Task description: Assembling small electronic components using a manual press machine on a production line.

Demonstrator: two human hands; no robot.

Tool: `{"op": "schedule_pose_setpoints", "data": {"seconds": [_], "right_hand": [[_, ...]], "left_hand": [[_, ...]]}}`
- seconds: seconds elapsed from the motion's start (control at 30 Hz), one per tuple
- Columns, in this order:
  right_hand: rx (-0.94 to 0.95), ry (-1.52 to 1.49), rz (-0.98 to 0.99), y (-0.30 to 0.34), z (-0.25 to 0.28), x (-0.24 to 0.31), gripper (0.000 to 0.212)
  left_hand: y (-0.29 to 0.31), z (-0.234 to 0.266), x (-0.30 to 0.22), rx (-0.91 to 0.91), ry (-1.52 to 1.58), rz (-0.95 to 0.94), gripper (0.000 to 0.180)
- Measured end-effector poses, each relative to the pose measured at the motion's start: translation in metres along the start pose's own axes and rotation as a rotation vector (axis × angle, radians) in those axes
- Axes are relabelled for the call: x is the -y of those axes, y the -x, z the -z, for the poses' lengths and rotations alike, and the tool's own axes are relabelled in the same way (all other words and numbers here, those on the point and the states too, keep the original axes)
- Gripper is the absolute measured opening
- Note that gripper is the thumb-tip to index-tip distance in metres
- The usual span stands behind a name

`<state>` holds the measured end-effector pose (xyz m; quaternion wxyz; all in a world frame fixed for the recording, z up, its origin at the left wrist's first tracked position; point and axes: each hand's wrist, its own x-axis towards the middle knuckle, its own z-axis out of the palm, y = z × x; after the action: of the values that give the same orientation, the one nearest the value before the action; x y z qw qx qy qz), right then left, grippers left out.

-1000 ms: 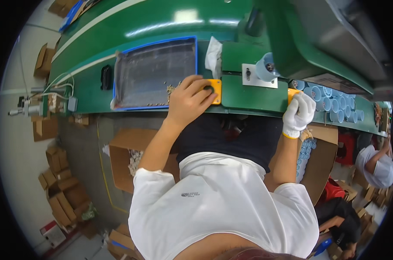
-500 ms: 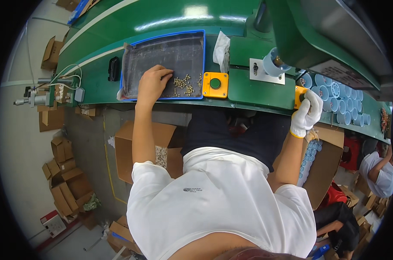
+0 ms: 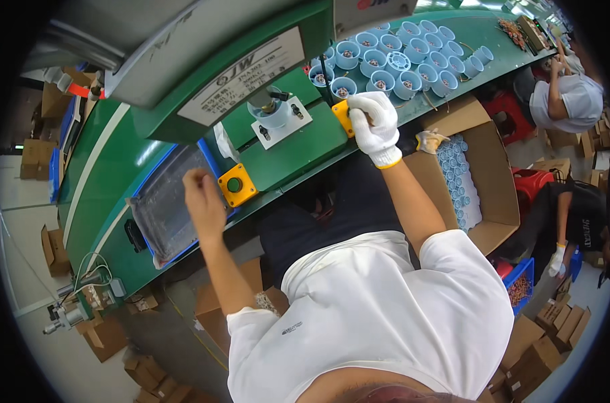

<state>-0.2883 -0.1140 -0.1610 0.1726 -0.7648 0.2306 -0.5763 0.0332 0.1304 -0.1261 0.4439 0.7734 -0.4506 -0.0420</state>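
Note:
My bare left hand (image 3: 204, 200) hovers over the right end of a blue-rimmed tray (image 3: 177, 181), beside a yellow box with a green push button (image 3: 234, 185). Its fingers are curled together; whatever they may hold is too small to make out. Over a second yellow button box (image 3: 343, 119) my right hand (image 3: 374, 122), in a white knitted glove, rests with bent fingers that cover the button. Between the hands, a light blue plastic cup (image 3: 273, 118) sits on a white metal plate (image 3: 282, 126), with a brass-coloured press tip reaching into it.
The green press head (image 3: 244, 67) overhangs the bench. Several light blue cups with wires inside (image 3: 379, 82) crowd the bench at the right. A cardboard box (image 3: 496, 181) of cups stands below them. Further right, a person in white (image 3: 567, 104) sits at the bench.
The view has turned to the right. My left hand has risen from the brass-coloured pieces and moved toward the tray's button-box end. My right hand stays on its button box.

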Motion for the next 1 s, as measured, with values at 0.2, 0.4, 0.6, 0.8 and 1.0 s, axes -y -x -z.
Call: {"op": "schedule_pose_setpoints", "data": {"seconds": [0.2,0.4,0.6,0.8,1.0], "right_hand": [[0.005,0.087,-0.037,-0.024,-0.007,0.065,0.043],[0.214,-0.210,-0.311,-0.063,-0.061,0.111,0.073],[0.124,-0.243,-0.203,-0.081,-0.089,0.106,0.063],[-0.449,-0.342,-0.261,-0.069,-0.046,0.032,0.041],[0.305,0.314,-0.354,-0.188,-0.046,-0.074,0.024]], "left_hand": [[-0.005,-0.050,-0.045,0.016,0.200,-0.095,0.011],[-0.005,-0.050,-0.046,0.047,0.058,-0.067,0.012],[-0.004,-0.051,-0.041,0.017,0.123,-0.002,0.012],[-0.005,-0.048,-0.037,0.018,0.126,-0.012,0.012],[-0.009,-0.048,-0.032,0.048,0.110,-0.040,0.012]]}}
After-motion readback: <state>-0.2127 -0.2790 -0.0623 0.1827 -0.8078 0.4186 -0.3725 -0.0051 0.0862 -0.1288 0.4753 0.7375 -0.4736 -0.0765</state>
